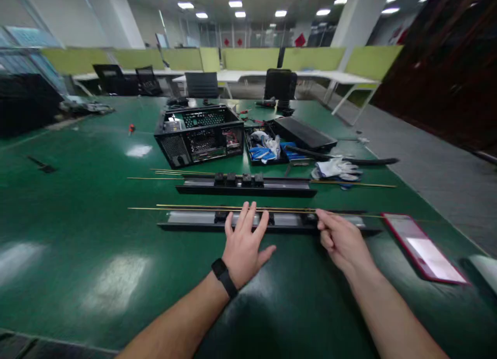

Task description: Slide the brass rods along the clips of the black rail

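Observation:
A long black channel (190, 226) with a pale inside lies across the table in front of me, holding small black blocks (221, 217). Thin brass-coloured rods (186, 207) run along its far side and stick out past its left end. Spread over the channel's middle is my left hand (246, 242), fingers apart, its fingertips at the rods. Near the channel's right part, my right hand (341, 240) pinches one thin rod between thumb and forefinger. Farther back lies a second black channel (248, 191) with several black blocks in its middle and more rods beside it.
An open black computer case (200, 136) stands behind the channels. Right of it are a black tray (267, 147) with blue and white gloves, a black panel (303, 133) and white gloves (337, 169). A red-edged phone-like slab (425, 248) lies at right, near the table edge.

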The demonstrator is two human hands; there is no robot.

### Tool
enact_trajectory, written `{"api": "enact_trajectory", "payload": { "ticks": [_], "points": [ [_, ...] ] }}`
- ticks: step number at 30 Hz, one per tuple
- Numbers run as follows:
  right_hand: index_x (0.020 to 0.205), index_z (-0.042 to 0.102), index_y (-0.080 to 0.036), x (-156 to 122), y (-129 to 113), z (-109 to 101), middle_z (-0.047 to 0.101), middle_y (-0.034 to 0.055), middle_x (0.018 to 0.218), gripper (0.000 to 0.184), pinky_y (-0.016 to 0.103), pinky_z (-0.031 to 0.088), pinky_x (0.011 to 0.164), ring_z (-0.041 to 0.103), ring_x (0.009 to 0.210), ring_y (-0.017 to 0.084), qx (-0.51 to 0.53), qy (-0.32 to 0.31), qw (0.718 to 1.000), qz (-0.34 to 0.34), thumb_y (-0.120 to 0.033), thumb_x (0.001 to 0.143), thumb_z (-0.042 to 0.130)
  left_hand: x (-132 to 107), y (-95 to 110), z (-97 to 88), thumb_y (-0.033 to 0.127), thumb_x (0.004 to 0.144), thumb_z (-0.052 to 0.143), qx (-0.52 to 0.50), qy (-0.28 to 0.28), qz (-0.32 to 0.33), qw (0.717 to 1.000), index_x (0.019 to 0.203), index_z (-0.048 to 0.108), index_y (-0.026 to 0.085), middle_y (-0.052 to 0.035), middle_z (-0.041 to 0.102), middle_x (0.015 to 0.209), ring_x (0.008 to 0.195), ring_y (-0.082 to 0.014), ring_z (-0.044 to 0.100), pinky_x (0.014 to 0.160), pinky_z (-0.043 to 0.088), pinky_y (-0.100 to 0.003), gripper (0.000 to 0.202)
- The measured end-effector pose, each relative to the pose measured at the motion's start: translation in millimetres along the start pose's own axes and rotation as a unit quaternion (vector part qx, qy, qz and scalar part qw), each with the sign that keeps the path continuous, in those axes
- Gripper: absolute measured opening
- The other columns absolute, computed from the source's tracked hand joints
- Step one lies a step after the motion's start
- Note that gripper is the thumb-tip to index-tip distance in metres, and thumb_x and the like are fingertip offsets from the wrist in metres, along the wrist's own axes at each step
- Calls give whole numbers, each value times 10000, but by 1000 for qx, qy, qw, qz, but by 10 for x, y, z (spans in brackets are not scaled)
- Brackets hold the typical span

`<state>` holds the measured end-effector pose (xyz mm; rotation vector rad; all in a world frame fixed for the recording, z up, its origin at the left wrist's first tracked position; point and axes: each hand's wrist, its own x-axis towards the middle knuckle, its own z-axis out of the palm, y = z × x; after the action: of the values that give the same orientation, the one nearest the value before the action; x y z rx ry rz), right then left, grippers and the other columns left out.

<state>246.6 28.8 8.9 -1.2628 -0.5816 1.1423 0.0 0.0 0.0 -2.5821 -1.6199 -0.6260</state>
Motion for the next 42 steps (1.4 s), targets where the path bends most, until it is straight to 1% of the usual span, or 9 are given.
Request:
{"api": "enact_trajectory", "payload": {
  "ticks": [6, 11, 17, 21, 23, 29, 36, 42],
  "points": [
    [641, 609, -139, 12, -21, -13, 567, -21, 558, 377, 143, 223, 225, 368, 280, 27, 13, 0, 1000, 8, -363, 604, 910, 37, 20, -7, 467, 872, 657, -3, 11, 4, 1000, 1522, 360, 246, -152, 237, 1633, 1517, -321, 178, 1173, 163, -622, 748],
    [633, 595, -146, 21, -5, -29, 563, -22, 557, 369, 145, 227, 223, 368, 281, 29, 20, 2, 1000, 7, -354, 628, 899, 34, 14, -15, 455, 864, 670, -8, 13, 4, 1000, 1518, 365, 247, -153, 240, 1632, 1516, -324, 181, 1172, 159, -626, 751],
    [713, 635, -139, 14, -4, -32, 586, -17, 590, 349, 138, 221, 225, 379, 287, 28, 15, -12, 1000, 3, -356, 638, 898, 37, 12, -13, 447, 870, 664, -13, 10, 3, 1000, 1516, 369, 244, -163, 237, 1631, 1517, -326, 175, 1169, 156, -631, 739],
    [755, 673, -121, 16, 4, -30, 577, -20, 574, 352, 135, 208, 227, 371, 279, 24, 2, -18, 1000, -3, -352, 630, 906, 33, 12, -6, 453, 866, 669, -13, 11, 0, 1000, 1520, 364, 244, -163, 236, 1631, 1517, -330, 176, 1170, 155, -632, 752],
    [741, 677, -121, 21, 8, -31, 575, -21, 570, 345, 134, 206, 227, 368, 279, 23, 0, -14, 1000, -2, -352, 628, 907, 31, 13, -6, 454, 861, 675, -13, 13, 1, 1000, 1520, 365, 245, -162, 238, 1631, 1515, -333, 182, 1171, 154, -632, 757],
    [639, 626, -135, 26, -5, -29, 572, -20, 564, 348, 140, 221, 221, 367, 281, 24, 23, -11, 1000, 7, -333, 612, 911, 33, 15, -16, 456, 856, 681, -8, 20, 6, 1000, 1521, 363, 246, -164, 256, 1625, 1506, -341, 210, 1167, 176, -630, 766],
    [672, 629, -138, 27, -4, -32, 561, -28, 556, 338, 141, 224, 220, 365, 284, 27, 29, 1, 1000, 8, -327, 621, 905, 30, 11, -8, 464, 868, 662, -9, 11, 1, 1000, 1523, 357, 252, -150, 234, 1635, 1518, -316, 176, 1173, 160, -623, 753],
    [661, 603, -146, 31, -1, -46, 597, -8, 588, 374, 144, 222, 217, 380, 281, 30, 16, -2, 1000, 8, -381, 645, 894, 31, 11, -13, 460, 872, 660, -11, 12, 2, 1000, 1524, 355, 245, -156, 238, 1632, 1518, -322, 175, 1174, 155, -625, 752]
  ]
}}
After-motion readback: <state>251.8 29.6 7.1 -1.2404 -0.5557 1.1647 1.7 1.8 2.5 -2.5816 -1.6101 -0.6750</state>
